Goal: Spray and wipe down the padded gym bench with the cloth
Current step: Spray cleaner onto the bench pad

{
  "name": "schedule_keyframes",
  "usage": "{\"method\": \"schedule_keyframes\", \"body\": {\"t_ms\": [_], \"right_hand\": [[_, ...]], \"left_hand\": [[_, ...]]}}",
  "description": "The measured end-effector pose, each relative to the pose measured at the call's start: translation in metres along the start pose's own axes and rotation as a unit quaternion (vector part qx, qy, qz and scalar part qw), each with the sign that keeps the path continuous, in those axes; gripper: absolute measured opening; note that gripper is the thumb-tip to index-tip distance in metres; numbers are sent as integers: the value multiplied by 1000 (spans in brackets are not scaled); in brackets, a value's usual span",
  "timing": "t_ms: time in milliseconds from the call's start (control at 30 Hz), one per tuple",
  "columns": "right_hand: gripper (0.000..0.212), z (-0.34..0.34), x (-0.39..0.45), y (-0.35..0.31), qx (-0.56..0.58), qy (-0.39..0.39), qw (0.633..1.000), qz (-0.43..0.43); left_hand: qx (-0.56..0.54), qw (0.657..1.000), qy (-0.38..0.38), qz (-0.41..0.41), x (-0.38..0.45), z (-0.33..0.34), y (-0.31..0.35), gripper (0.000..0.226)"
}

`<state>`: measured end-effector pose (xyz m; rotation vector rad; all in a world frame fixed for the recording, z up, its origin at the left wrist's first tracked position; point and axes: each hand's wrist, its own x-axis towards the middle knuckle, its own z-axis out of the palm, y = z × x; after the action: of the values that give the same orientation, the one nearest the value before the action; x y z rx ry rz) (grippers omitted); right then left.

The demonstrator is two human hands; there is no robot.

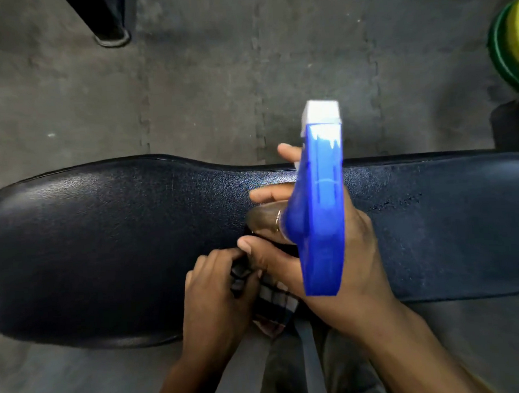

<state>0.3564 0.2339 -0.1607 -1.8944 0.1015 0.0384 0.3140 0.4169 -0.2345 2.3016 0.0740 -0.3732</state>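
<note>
Right hand [330,252] gripped a spray bottle [321,199] above the counter [104,249], fingers curled round its neck, forefinger reaching forward beside the trigger. Bottle head was bright blue plastic with a white nozzle end pointing away from the person; a clear bottle body showed between the fingers, seen end-on and mostly covered by the hand. Contents could not be made out.

Left hand [218,285] was clenched on a cloth [273,303], knuckles up, just beside the right thumb at the near edge of the counter. Cloth was checked, dark bands over pale squares, bunched in the fist with a loose corner hanging below the counter's edge. Much of it lay hidden under both hands.

Counter was a padded gym bench in dark, near-black grained vinyl, running left to right across the view: broad rounded end at left, narrowing toward the middle, cut off at the right edge. A rough scuffed patch showed on the padding right of the bottle. Glare lay on the left pad.

Floor [201,79] was grey interlocking mat tiles. A dark equipment leg [107,21] stood at top left. Green and yellow discs [511,39], partly out of view, sat at far right. The person's legs appeared dimly below, between the forearms.
</note>
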Motion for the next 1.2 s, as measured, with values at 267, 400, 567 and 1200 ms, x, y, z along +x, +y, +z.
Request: {"method": "schedule_keyframes", "body": {"t_ms": [267,400,567,1200], "right_hand": [[86,-8,-6,10,-17,1,1000,25],[85,-10,-6,12,-41,-7,999,21],[89,-9,-11,25,-89,11,996,-11],[101,-63,-84,63,-106,-112,982,114]], "left_hand": [[85,996,13,37,0,3,-5,22],[85,995,18,41,0,5,-7,23],[95,995,26,36,-2,7,-10,31],[-79,984,-82,141,-16,11,38,25]]}}
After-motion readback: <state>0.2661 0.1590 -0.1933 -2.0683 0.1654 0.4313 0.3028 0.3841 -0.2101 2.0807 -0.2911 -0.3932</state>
